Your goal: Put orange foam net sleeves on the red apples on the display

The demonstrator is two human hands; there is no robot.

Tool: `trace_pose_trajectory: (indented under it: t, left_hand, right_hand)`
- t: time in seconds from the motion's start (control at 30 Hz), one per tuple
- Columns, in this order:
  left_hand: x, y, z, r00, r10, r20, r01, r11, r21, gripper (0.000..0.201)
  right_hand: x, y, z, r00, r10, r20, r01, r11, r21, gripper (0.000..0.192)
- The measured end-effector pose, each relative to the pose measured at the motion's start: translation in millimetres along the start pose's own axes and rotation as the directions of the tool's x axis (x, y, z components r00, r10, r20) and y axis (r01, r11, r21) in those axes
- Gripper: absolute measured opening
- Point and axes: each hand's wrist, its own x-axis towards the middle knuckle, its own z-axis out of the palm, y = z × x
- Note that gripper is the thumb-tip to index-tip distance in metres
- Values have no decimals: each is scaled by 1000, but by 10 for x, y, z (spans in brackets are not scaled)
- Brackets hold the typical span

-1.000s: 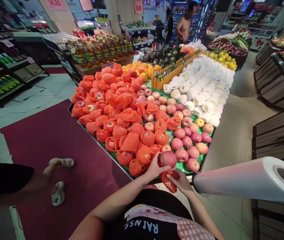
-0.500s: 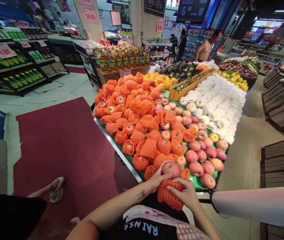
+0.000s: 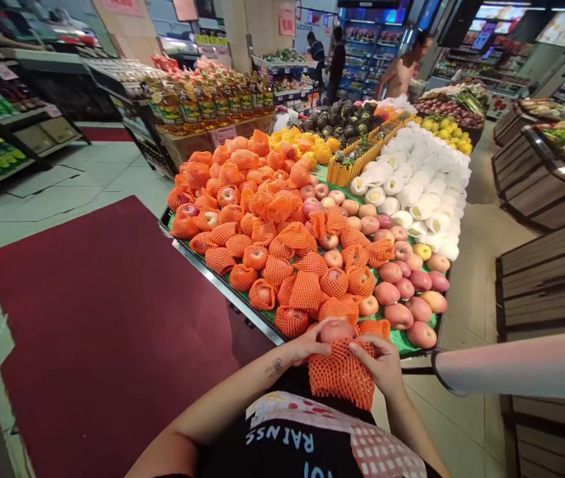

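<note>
Close in front of me, at the stand's near edge, my left hand (image 3: 316, 342) is closed around a pinkish-red apple (image 3: 338, 330). My right hand (image 3: 380, 358) pinches the orange foam net (image 3: 340, 375), which covers the lower part of the apple and hangs loose below it. The apple's top shows above the net's rim. Just beyond my hands lie many netted apples (image 3: 305, 290) in orange foam. Bare apples (image 3: 398, 316) sit to their right on a green mat (image 3: 406, 342).
White-netted fruit (image 3: 424, 199) lies at the stand's right, behind a yellow divider (image 3: 342, 174). Oil bottles (image 3: 212, 106) stand at the back left. A pale cylinder (image 3: 516, 365) juts in from the right. A person (image 3: 399, 74) stands beyond the stand. Dark red matting (image 3: 113, 332) covers the floor at left.
The net now reaches higher around the apple, and its loose end spreads wider below. My view has shifted, and the person's leg at lower left is out of sight.
</note>
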Motion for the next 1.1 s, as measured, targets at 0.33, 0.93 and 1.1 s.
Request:
trace_pose_trajectory:
  t: [0.33, 0.93, 1.1]
  left_hand:
    - [124, -16, -50, 871, -424, 247, 394, 904, 166, 63]
    - [567, -392, 560, 927, -330, -177, 308, 941, -141, 80]
    - [630, -561, 674, 915, -346, -207, 333, 938, -97, 76]
  right_hand:
    - [-113, 43, -85, 983, 179, 30, -181, 974, 137, 34]
    - [-507, 729, -604, 948, 305, -88, -234, 859, 455, 71]
    - [-598, 629, -726, 975, 73, -211, -20, 969, 245, 71]
